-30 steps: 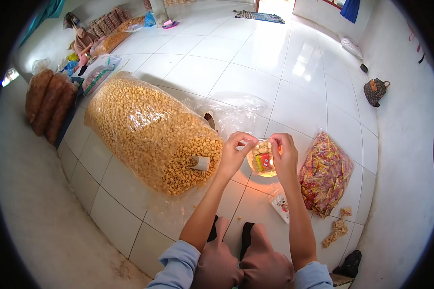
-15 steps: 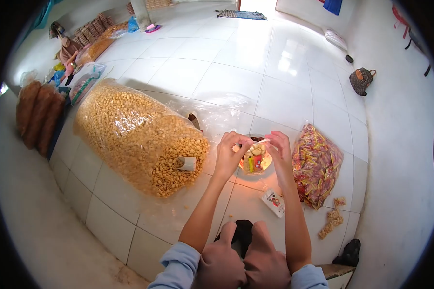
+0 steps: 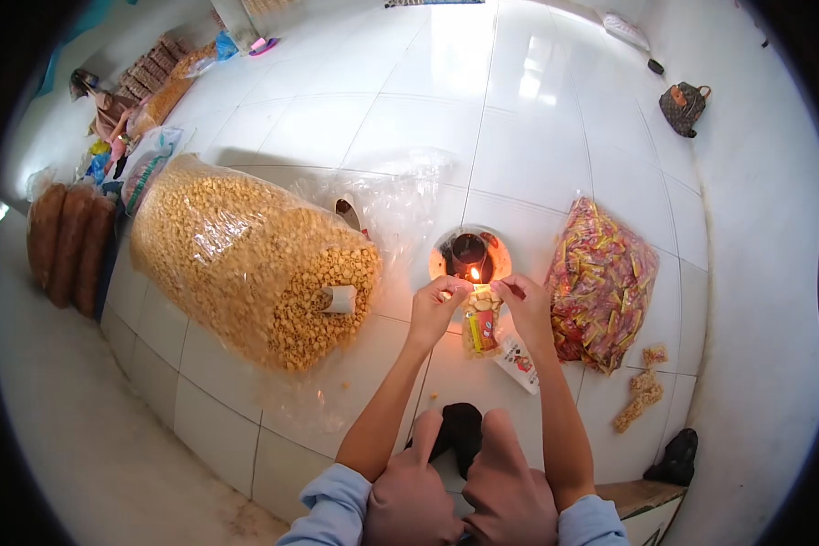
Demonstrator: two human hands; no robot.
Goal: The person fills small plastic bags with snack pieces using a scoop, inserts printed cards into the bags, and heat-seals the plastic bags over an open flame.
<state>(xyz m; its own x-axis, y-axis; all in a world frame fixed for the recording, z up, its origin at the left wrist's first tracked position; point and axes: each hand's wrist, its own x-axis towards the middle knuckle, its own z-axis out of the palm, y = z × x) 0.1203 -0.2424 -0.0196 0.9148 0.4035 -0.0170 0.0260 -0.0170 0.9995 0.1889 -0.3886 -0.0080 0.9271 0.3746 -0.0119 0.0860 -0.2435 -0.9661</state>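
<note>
Snacks (image 3: 323, 337), golden and puffed, fill a large clear plastic bag (image 3: 205, 232) at my left, a white cylindrical scoop (image 3: 339, 299) resting at its near end. My left hand (image 3: 437, 305) pinches one side of the top edge of a small clear plastic packet (image 3: 481, 334), thumb and fingertips closed. It hangs between my hands before a small orange flame (image 3: 475, 273); I cannot tell whether they touch. Behind sits a round pale dish (image 3: 498, 247). My right hand (image 3: 528, 307) pinches the packet's other side, equally closed. Farther right lies a bulging clear bag of red-and-yellow sachets (image 3: 601, 287).
</note>
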